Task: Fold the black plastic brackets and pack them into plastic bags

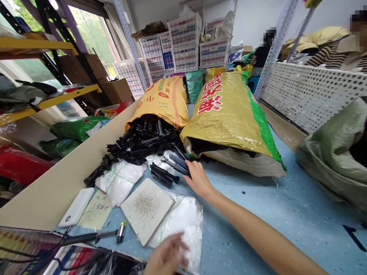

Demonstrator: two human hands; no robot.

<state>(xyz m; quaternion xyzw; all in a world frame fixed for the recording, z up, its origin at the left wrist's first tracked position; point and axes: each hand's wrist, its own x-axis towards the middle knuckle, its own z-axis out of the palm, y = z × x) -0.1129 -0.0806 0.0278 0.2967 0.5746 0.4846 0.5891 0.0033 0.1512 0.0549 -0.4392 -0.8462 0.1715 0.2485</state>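
Right hand [199,179] pinches a black part [178,160] at its near-right end, right of the pile [134,147] on the tabletop [232,210], seemingly to keep its length free. The orange sack [163,101] lies mouth nearward, presumably for easy reach. The part's long axis runs obliquely, free end pointing far left. Left hand [169,255], near the white bag [185,219], is blurred; finger state cannot be told

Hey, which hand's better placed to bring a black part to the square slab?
Right, I'd judge: your right hand seems to grip a black part by the pile. Your left hand, blurred, appears near the slab, but shows no part in it.
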